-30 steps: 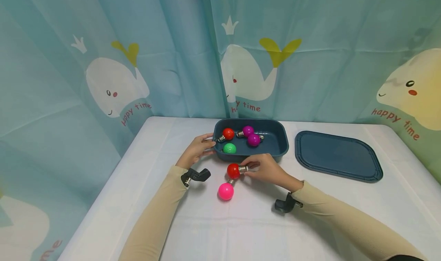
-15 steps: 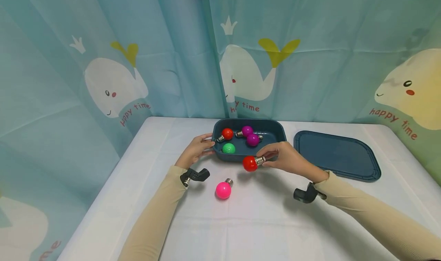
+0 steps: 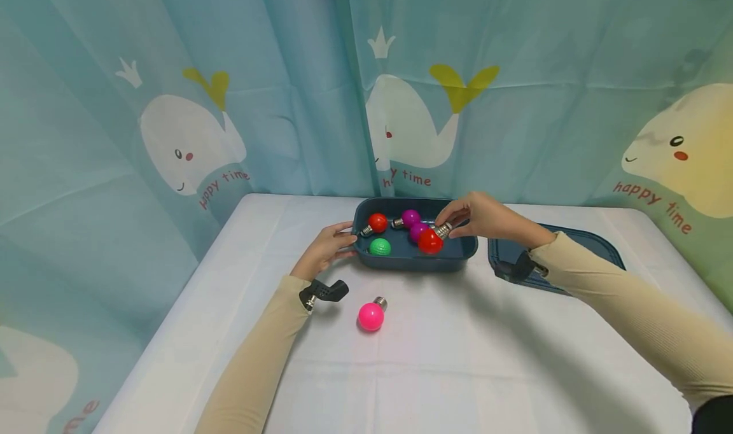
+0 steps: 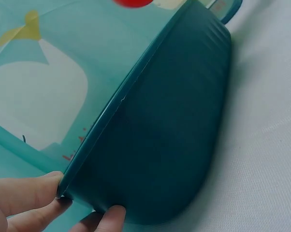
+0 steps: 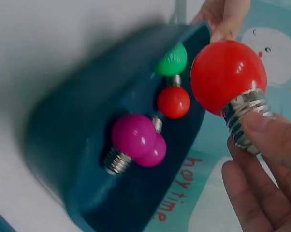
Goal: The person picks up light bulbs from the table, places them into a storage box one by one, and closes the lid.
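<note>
My right hand (image 3: 478,216) pinches a red light bulb (image 3: 431,242) by its silver screw base, with the red globe over the dark blue box (image 3: 412,265). The right wrist view shows thumb and fingers on the bulb's base (image 5: 244,116). At the box's left end, my left hand (image 3: 325,249) holds the rim, fingertips against the outer wall (image 4: 150,125). Inside the box lie another red bulb (image 3: 377,223), a green bulb (image 3: 380,247) and two purple bulbs (image 3: 410,217), one partly hidden by the held bulb. A pink bulb (image 3: 371,316) lies on the table.
A dark blue lid (image 3: 584,243) lies flat to the right of the box, partly covered by the right forearm. The white-covered table (image 3: 355,383) ends at a blue curtain (image 3: 303,103) with whale prints behind the box.
The right hand has lifted the red bulb from beside the pink one and carried it right and back over the box. The left hand stays at the box's left end.
</note>
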A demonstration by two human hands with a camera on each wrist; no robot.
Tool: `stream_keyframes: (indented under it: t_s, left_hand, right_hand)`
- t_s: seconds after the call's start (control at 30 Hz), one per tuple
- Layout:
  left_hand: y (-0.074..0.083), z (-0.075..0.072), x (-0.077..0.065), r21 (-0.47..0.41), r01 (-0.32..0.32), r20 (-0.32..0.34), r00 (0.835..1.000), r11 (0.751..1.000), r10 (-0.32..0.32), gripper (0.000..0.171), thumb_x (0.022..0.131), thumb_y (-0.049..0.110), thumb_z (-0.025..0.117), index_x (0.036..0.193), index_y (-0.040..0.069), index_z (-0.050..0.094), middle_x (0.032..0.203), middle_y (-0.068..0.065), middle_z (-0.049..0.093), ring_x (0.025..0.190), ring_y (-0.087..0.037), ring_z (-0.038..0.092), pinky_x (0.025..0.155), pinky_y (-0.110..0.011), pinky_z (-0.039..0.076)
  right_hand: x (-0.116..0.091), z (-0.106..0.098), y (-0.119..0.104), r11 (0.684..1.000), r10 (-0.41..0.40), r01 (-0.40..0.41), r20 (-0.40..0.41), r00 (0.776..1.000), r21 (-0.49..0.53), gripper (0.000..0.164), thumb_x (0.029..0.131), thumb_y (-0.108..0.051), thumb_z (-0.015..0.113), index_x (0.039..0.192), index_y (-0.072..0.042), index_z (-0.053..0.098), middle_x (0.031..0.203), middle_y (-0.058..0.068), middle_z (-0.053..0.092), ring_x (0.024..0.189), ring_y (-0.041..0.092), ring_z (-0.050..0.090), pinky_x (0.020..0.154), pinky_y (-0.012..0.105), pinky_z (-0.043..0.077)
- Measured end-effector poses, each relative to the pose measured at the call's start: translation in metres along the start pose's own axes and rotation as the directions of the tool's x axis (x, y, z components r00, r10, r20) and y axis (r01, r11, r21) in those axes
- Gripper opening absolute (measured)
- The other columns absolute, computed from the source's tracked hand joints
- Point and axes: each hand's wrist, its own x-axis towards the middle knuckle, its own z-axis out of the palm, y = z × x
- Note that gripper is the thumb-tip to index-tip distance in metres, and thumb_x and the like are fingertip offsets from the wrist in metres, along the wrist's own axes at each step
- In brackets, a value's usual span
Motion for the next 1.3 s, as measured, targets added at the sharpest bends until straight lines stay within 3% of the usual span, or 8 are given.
stream_keyframes:
  t_s: [0.27, 0.63, 0.9, 1.07, 1.3]
  left_hand:
    - [-0.001, -0.001, 0.0, 0.013, 0.0, -0.008, 1.0, 1.0, 0.0, 0.052, 0.096, 0.004, 0.048, 0.146, 0.004, 0.031, 0.141, -0.023, 0.044, 0.124, -0.035, 0.05, 0.102, -0.042, 0.046]
    - [-0.001, 0.0, 0.0, 0.009, -0.006, -0.005, 1.0, 1.0, 0.006, 0.052, 0.096, 0.004, 0.048, 0.145, 0.003, 0.032, 0.141, -0.024, 0.044, 0.124, -0.037, 0.05, 0.102, -0.043, 0.046]
    - [0.0, 0.0, -0.001, 0.011, -0.006, -0.004, 1.0, 1.0, 0.006, 0.052, 0.096, 0.004, 0.048, 0.145, 0.003, 0.032, 0.141, -0.025, 0.044, 0.125, -0.038, 0.048, 0.103, -0.045, 0.045]
    - [0.0, -0.001, 0.0, 0.007, -0.006, -0.005, 1.0, 1.0, 0.006, 0.051, 0.096, 0.003, 0.048, 0.145, 0.003, 0.032, 0.141, -0.025, 0.043, 0.125, -0.037, 0.048, 0.103, -0.044, 0.045]
    - [-0.001, 0.0, 0.0, 0.012, -0.009, -0.006, 1.0, 1.0, 0.009, 0.051, 0.096, 0.004, 0.048, 0.145, 0.003, 0.032, 0.141, -0.025, 0.044, 0.124, -0.037, 0.05, 0.102, -0.044, 0.046]
  right_hand:
    - [0.038, -0.004, 0.006, 1.0, -0.002, 0.003, 0.072, 0.997, -0.022, 0.025, 0.074, 0.004, 0.074, 0.099, -0.001, 0.072, 0.104, 0.018, 0.07, 0.093, 0.027, 0.069, 0.08, 0.035, 0.058]
    - [0.073, 0.013, 0.024, 1.0, -0.021, 0.025, 0.199, 0.98, -0.016, 0.023, 0.076, 0.001, 0.075, 0.098, -0.003, 0.073, 0.105, 0.016, 0.07, 0.094, 0.025, 0.069, 0.082, 0.035, 0.058]
    - [0.083, 0.025, 0.029, 0.998, -0.056, 0.064, 0.282, 0.958, -0.019, 0.018, 0.074, 0.003, 0.075, 0.09, -0.004, 0.074, 0.097, 0.011, 0.072, 0.086, 0.017, 0.067, 0.081, 0.034, 0.059]
    - [0.085, 0.032, 0.034, 1.0, -0.029, 0.03, 0.338, 0.941, 0.003, 0.019, 0.072, 0.005, 0.075, 0.089, -0.003, 0.074, 0.092, 0.009, 0.073, 0.081, 0.01, 0.065, 0.078, 0.03, 0.059]
    - [0.087, 0.037, 0.04, 0.999, -0.005, -0.011, 0.381, 0.925, 0.039, 0.019, 0.073, 0.006, 0.074, 0.09, -0.002, 0.073, 0.093, 0.01, 0.072, 0.082, 0.011, 0.065, 0.078, 0.031, 0.059]
